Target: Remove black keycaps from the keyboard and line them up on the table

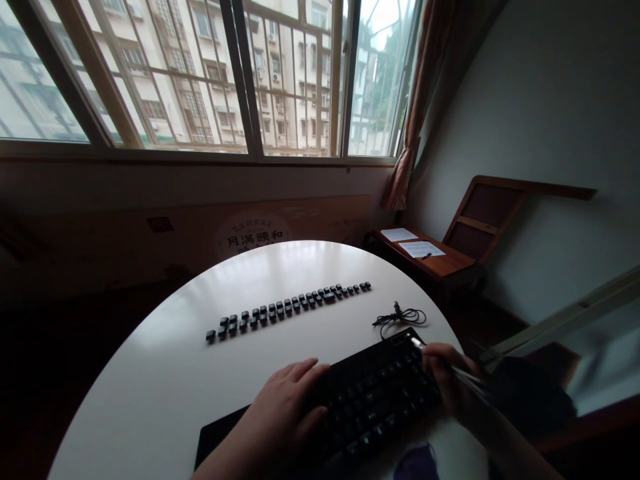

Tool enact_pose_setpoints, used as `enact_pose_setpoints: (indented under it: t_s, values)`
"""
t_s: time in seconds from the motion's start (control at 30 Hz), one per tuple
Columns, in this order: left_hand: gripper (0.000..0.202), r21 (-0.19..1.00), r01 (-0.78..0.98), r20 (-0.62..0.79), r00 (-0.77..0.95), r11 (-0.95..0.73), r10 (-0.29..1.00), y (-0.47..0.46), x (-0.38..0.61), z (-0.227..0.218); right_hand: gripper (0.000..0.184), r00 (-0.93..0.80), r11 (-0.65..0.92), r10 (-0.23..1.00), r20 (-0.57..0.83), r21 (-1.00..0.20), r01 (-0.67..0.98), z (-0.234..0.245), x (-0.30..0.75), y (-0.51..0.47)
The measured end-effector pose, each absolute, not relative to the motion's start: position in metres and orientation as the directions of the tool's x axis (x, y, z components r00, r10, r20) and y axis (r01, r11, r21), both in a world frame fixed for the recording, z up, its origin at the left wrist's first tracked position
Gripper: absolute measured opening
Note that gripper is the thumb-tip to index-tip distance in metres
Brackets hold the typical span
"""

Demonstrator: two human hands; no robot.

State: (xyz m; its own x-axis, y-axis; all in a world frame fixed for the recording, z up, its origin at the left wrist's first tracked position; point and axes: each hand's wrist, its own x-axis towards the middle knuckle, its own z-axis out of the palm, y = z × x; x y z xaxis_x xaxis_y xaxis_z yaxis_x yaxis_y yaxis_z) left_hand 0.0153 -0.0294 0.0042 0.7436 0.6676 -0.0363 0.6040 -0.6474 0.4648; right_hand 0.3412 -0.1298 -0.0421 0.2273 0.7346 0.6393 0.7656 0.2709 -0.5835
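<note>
A black keyboard (370, 400) lies at an angle near the front of the white round table, with dark gaps showing among its keys. My left hand (287, 403) rests on its left part, fingers spread and holding nothing. Over the keyboard's upper right corner, my right hand (453, 377) is closed around a slim silvery tool (416, 343), whose bright tip points at that corner; its exact kind is unclear. Farther back, several loose black keycaps (280, 310) form slanting rows on the table. The keyboard's coiled black cable (400, 317) lies just behind it.
The round white table (150, 373) curves away on both sides. A purple cloth (416, 463) is at its near edge. To the right stands a wooden chair (450, 263) bearing paper sheets (423, 249) and a pen. A barred window (250, 80) is behind.
</note>
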Motion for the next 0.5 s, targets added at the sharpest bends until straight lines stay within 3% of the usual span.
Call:
enact_pose_setpoints:
  t_s: [0.1, 0.2, 0.33, 0.5]
  values:
    - [0.045, 0.472, 0.561, 0.048, 0.754, -0.680, 0.655, -0.033, 0.013, 0.011, 0.023, -0.260, 0.622, 0.687, 0.679, -0.363, 0.694, -0.024, 0.305, -0.131]
    - [0.040, 0.502, 0.477, 0.120, 0.787, -0.721, 0.605, -0.041, 0.014, 0.024, 0.032, -0.462, 0.798, 0.527, 0.713, -0.228, 0.558, -0.012, 0.267, -0.125]
    - [0.019, 0.553, 0.342, 0.203, 0.829, -0.760, 0.521, -0.052, 0.017, 0.033, 0.037, -0.599, 0.860, 0.428, 0.677, -0.102, 0.500, -0.001, 0.236, -0.118]
    - [0.032, 0.549, 0.303, 0.291, 0.804, -0.779, 0.518, -0.052, 0.017, 0.025, 0.040, -0.582, 0.830, 0.456, 0.673, -0.085, 0.551, 0.021, 0.232, -0.122]
